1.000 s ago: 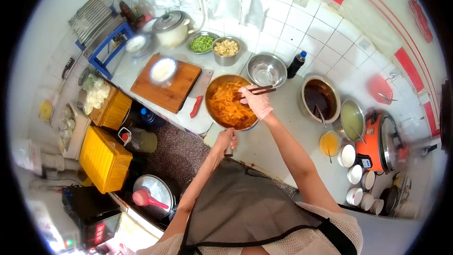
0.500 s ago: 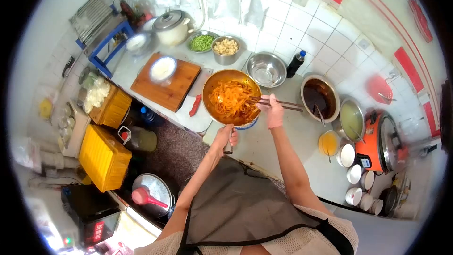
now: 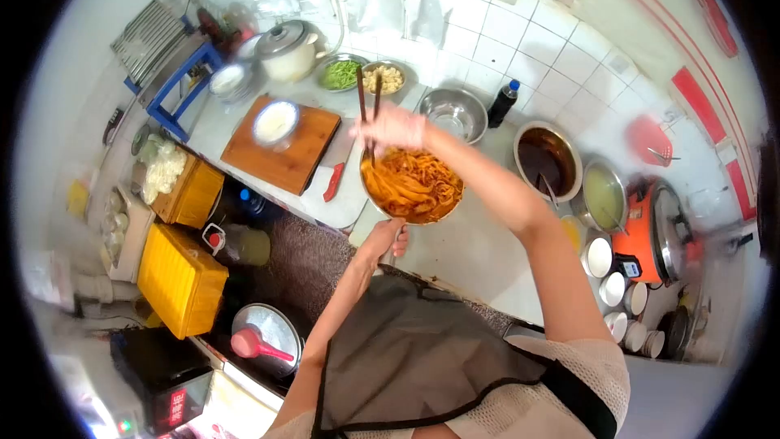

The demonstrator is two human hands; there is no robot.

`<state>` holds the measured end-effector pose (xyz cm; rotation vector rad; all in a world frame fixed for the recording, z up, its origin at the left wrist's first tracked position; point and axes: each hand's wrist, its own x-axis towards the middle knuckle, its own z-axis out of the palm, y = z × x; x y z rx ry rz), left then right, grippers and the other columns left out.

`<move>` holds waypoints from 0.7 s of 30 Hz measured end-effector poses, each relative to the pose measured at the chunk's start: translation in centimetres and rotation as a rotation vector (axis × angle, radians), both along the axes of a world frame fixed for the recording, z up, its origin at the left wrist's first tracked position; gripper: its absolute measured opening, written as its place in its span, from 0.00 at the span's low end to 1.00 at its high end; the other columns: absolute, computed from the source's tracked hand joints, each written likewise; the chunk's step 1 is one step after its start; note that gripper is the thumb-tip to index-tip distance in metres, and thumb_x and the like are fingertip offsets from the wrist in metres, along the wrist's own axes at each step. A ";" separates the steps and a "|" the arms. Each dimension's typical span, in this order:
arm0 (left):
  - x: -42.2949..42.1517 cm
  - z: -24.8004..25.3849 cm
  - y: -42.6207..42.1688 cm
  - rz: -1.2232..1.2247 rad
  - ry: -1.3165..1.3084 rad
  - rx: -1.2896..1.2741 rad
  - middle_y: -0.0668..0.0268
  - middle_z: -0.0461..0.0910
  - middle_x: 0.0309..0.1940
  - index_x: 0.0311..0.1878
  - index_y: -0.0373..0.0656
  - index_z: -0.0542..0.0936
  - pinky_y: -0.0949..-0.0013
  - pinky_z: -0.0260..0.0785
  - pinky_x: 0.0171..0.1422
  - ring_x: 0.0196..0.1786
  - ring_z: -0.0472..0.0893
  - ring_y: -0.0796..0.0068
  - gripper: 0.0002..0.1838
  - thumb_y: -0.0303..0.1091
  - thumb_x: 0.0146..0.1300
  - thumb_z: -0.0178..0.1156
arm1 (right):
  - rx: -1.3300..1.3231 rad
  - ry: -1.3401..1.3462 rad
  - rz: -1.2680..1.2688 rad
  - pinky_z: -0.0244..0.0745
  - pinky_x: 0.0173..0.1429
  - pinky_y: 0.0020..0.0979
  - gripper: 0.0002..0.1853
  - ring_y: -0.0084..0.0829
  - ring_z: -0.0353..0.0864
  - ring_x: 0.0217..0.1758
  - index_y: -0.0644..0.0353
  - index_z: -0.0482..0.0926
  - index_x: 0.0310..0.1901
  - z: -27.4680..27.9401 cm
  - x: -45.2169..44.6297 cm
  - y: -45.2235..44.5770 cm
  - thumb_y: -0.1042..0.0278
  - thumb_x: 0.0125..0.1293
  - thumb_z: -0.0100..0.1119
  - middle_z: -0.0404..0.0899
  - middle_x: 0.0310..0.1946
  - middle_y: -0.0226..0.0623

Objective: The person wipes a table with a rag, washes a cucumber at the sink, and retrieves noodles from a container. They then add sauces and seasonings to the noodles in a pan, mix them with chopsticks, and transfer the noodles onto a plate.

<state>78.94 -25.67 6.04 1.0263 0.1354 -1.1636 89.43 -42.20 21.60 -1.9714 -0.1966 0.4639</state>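
My left hand is closed round the handle of a metal pan at its near side. Orange-red, sauce-coated noodles fill the pan. Above the pan's far left part, my right hand, in a thin clear glove, grips a pair of long dark chopsticks. They stand nearly upright, with their lower ends down at the left side of the noodles. My right forearm crosses over the pan's far right side and hides part of its rim.
Left of the pan lie a red-handled knife and a wooden cutting board with a white bowl. Behind are bowls of chopped greens and pale pieces, an empty steel bowl and a dark bottle. A sauce pot stands right.
My right hand has swung left and up across the pan, turning the chopsticks from nearly level to upright. The noodles are spread differently. My left hand keeps hold of the handle.
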 end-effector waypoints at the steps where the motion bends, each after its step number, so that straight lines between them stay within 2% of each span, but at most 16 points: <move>1: -0.1 0.3 -0.1 -0.009 -0.023 0.011 0.68 0.65 0.21 0.33 0.40 0.65 0.72 0.55 0.19 0.17 0.62 0.80 0.10 0.35 0.68 0.47 | 0.026 -0.013 -0.031 0.83 0.37 0.30 0.16 0.32 0.84 0.34 0.68 0.78 0.36 0.4 2.0 -0.9 0.58 0.66 0.56 0.80 0.33 0.45; 3: -0.3 0.3 0.3 0.004 -0.010 0.013 0.68 0.65 0.21 0.33 0.40 0.65 0.72 0.55 0.19 0.16 0.62 0.80 0.10 0.35 0.69 0.47 | 0.015 -0.063 -0.181 0.82 0.36 0.30 0.17 0.34 0.84 0.32 0.69 0.77 0.37 -2.9 7.0 -4.7 0.58 0.66 0.56 0.80 0.32 0.45; 5: 0.1 0.0 0.9 0.065 0.001 -0.036 0.68 0.64 0.21 0.33 0.40 0.65 0.73 0.55 0.19 0.17 0.62 0.80 0.10 0.35 0.69 0.46 | 0.221 -0.036 -0.481 0.82 0.38 0.29 0.15 0.35 0.85 0.31 0.68 0.76 0.39 -3.5 6.0 -8.3 0.60 0.65 0.56 0.80 0.34 0.45; 7: 0.6 0.8 1.4 0.127 0.035 -0.005 0.69 0.63 0.20 0.33 0.40 0.64 0.73 0.55 0.19 0.17 0.62 0.80 0.10 0.35 0.69 0.45 | 0.339 -0.052 -0.703 0.82 0.40 0.30 0.14 0.36 0.85 0.31 0.68 0.77 0.39 -7.2 4.3 -12.4 0.62 0.65 0.56 0.81 0.34 0.45; 8: 1.2 0.2 1.5 0.165 0.032 -0.046 0.69 0.63 0.20 0.33 0.40 0.64 0.73 0.55 0.19 0.16 0.62 0.80 0.10 0.35 0.69 0.45 | 0.336 -0.098 -0.782 0.82 0.41 0.29 0.16 0.36 0.85 0.32 0.69 0.75 0.41 -9.3 2.8 -13.7 0.60 0.66 0.55 0.80 0.32 0.44; 9: 1.7 -0.3 1.6 0.203 0.029 -0.086 0.70 0.63 0.20 0.33 0.40 0.64 0.73 0.55 0.19 0.16 0.62 0.80 0.10 0.35 0.69 0.45 | 0.333 -0.143 -0.860 0.82 0.42 0.29 0.19 0.37 0.85 0.32 0.70 0.74 0.43 -11.0 0.8 -13.9 0.58 0.67 0.54 0.79 0.31 0.42; 11: 2.8 -0.9 1.2 0.248 0.056 -0.110 0.69 0.64 0.21 0.33 0.40 0.64 0.73 0.56 0.20 0.17 0.62 0.80 0.10 0.35 0.69 0.45 | 0.356 -0.118 -1.048 0.81 0.40 0.31 0.17 0.34 0.83 0.30 0.69 0.76 0.40 -11.4 -4.6 -11.6 0.59 0.68 0.53 0.79 0.30 0.39; 13: 3.6 -1.9 0.4 0.294 0.091 -0.148 0.69 0.65 0.21 0.33 0.39 0.63 0.74 0.56 0.20 0.17 0.62 0.80 0.10 0.34 0.69 0.45 | 0.503 -0.127 -1.213 0.81 0.38 0.31 0.16 0.31 0.82 0.30 0.67 0.77 0.38 -14.4 -8.5 -9.0 0.59 0.69 0.53 0.78 0.30 0.37; 15: 3.8 -2.9 -0.5 0.290 0.087 -0.135 0.69 0.64 0.21 0.32 0.39 0.63 0.73 0.56 0.20 0.18 0.62 0.80 0.10 0.34 0.69 0.45 | 0.520 -0.189 -1.214 0.81 0.37 0.28 0.15 0.28 0.82 0.30 0.66 0.77 0.38 -18.6 -10.3 -6.8 0.59 0.69 0.55 0.81 0.33 0.38; 16: 3.6 -3.2 -0.9 0.271 0.087 -0.119 0.69 0.64 0.21 0.32 0.39 0.63 0.74 0.56 0.20 0.18 0.62 0.80 0.11 0.34 0.69 0.44 | 0.522 -0.181 -1.221 0.81 0.37 0.28 0.15 0.28 0.82 0.30 0.66 0.77 0.38 -17.7 -10.6 -5.0 0.59 0.69 0.55 0.81 0.33 0.38; 18: 3.0 -3.6 -1.3 0.246 0.093 -0.090 0.69 0.63 0.20 0.32 0.40 0.63 0.74 0.56 0.20 0.18 0.62 0.81 0.11 0.35 0.70 0.44 | 0.645 -0.165 -1.016 0.81 0.37 0.27 0.13 0.28 0.82 0.31 0.66 0.76 0.40 -12.5 -12.0 -1.3 0.61 0.70 0.54 0.80 0.33 0.37; 19: 2.8 -3.8 -1.4 0.234 0.103 -0.081 0.69 0.63 0.20 0.32 0.40 0.63 0.74 0.56 0.20 0.18 0.61 0.81 0.11 0.35 0.70 0.44 | 0.650 -0.156 -1.024 0.81 0.37 0.27 0.13 0.28 0.82 0.31 0.66 0.76 0.40 -10.8 -12.6 -1.3 0.61 0.70 0.54 0.80 0.33 0.37; 21: 2.7 -4.2 -1.2 0.218 0.104 -0.066 0.70 0.63 0.20 0.31 0.41 0.63 0.75 0.55 0.20 0.17 0.61 0.82 0.11 0.35 0.70 0.44 | 0.571 -0.199 -0.886 0.81 0.38 0.27 0.12 0.27 0.81 0.35 0.65 0.76 0.40 -7.9 -12.3 -1.9 0.63 0.70 0.54 0.78 0.33 0.33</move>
